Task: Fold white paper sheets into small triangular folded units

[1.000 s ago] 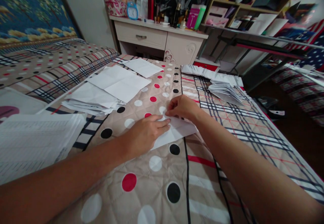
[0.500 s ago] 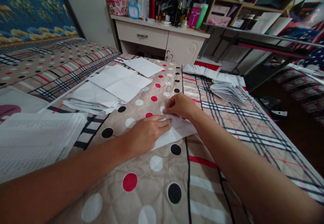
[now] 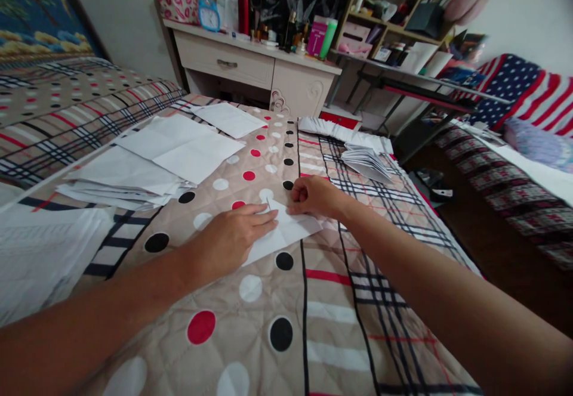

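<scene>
one creased paper [image 3: 285, 230] beneath fingers [image 3: 264, 217]

Left hand [image 3: 228, 235]: bare, slender fingers, smooth back, rounded knuckles. Left forearm [image 3: 129, 294]: bare, long, smooth, tapering to narrow wrist, broad toward lower left corner of view. Right hand [image 3: 319, 197]: bare, slim fingers, smooth rounded back. Right forearm [image 3: 421, 277]: bare from wrist up, smooth, evenly tapered, widest near lower right corner. Fingernails too small to make out.
</scene>
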A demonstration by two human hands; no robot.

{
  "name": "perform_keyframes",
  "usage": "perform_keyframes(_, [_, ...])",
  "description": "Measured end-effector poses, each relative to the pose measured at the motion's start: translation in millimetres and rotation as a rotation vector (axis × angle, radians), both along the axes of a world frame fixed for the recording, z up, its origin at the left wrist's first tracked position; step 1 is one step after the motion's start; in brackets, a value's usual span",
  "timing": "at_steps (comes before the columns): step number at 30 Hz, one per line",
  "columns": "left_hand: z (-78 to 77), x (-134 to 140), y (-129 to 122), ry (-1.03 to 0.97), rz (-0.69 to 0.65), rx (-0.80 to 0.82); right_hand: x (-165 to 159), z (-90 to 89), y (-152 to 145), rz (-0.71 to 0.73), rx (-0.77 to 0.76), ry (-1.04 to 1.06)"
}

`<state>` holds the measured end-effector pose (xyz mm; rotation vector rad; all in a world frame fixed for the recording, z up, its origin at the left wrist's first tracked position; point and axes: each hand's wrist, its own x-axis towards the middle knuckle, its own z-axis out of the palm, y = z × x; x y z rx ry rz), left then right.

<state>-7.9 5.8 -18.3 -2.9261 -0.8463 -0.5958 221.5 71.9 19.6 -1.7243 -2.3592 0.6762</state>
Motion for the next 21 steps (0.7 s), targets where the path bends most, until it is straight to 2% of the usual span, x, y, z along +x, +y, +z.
perform_keyframes(7, [2.2, 0.1, -0.1, 0.021, 0.005, 0.028, 19.5, 10.6, -13.5, 0.048, -0.034, -0.088])
perform_keyframes(14, [3.7, -0.5, -1.2, -0.03, 0.018, -0.004, 29.7, 8.8, -37.2, -0.035, 0.045, -0.158])
perform_keyframes(21, [11.4, 5.1, 10.6, -0.116, 0.108, -0.163, 18.7, 11.4, -56.0, -0.112, 0.061, -0.119])
